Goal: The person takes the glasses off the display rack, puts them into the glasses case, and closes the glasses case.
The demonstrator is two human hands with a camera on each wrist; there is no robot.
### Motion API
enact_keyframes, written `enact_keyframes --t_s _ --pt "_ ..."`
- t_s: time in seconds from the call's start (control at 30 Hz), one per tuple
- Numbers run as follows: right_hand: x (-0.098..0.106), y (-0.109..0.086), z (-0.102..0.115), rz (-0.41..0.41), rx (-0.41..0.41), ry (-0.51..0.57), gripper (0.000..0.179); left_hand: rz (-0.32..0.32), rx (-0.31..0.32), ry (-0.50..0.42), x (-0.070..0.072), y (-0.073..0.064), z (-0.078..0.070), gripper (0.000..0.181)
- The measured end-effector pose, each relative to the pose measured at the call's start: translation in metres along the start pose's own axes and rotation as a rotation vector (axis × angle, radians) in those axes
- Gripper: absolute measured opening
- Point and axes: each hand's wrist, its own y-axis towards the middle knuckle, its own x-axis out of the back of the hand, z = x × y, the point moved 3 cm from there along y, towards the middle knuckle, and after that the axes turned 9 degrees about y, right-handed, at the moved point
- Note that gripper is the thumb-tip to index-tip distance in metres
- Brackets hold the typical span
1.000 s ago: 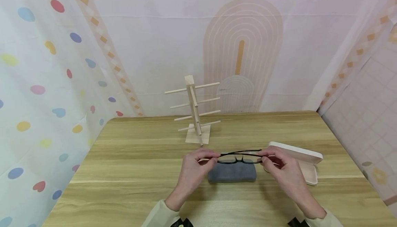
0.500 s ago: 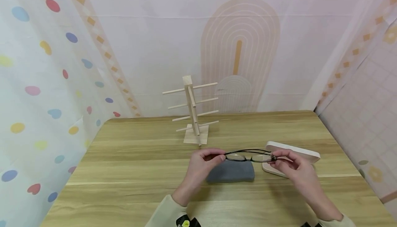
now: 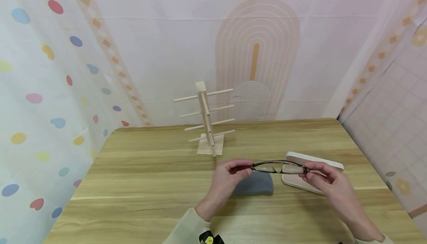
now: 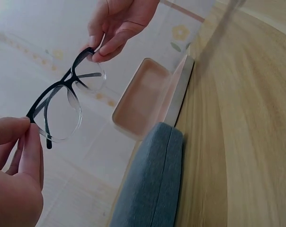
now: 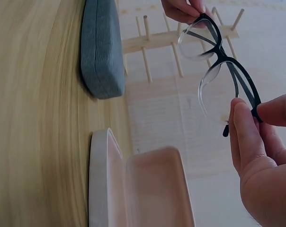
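Black-framed eyeglasses (image 3: 279, 167) with clear lower rims hang in the air above the table, held by both hands. My left hand (image 3: 227, 179) pinches one end of the frame between thumb and fingers; my right hand (image 3: 330, 184) pinches the other end. Both temple arms look folded in behind the lenses in the left wrist view. Below the left hand lies a closed grey-blue glasses case (image 3: 255, 184), partly covered by that hand. Under the right hand sits an open white case (image 3: 300, 181) with a pink lining, its inside visible in the right wrist view (image 5: 157, 184).
A wooden display stand (image 3: 205, 114) with several pegs stands at the back of the wooden table (image 3: 150, 184). A patterned curtain (image 3: 160, 51) hangs behind and on both sides of the table.
Both hands have shifted right with the eyeglasses, toward the open white case. The temple arms and frame have tilted a little. Both cases and the stand stay put.
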Motion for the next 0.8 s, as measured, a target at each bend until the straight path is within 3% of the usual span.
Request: enact_keyframes --t_s 0.23,0.43,0.8 --pt "0.012 -0.006 0.002 -0.061 -0.023 -0.007 0.027 -0.012 -0.012 0.014 -0.013 0.004 0.003 0.021" --pt "0.019 -0.008 0.005 -0.145 -0.031 -0.165 0.024 -0.029 0.009 0.018 -0.023 0.009 0.006 0.018" --pt "0.039 -0.014 0.005 -0.227 -0.113 -0.404 0.029 -0.085 0.042 -0.012 -0.048 0.026 0.014 0.015"
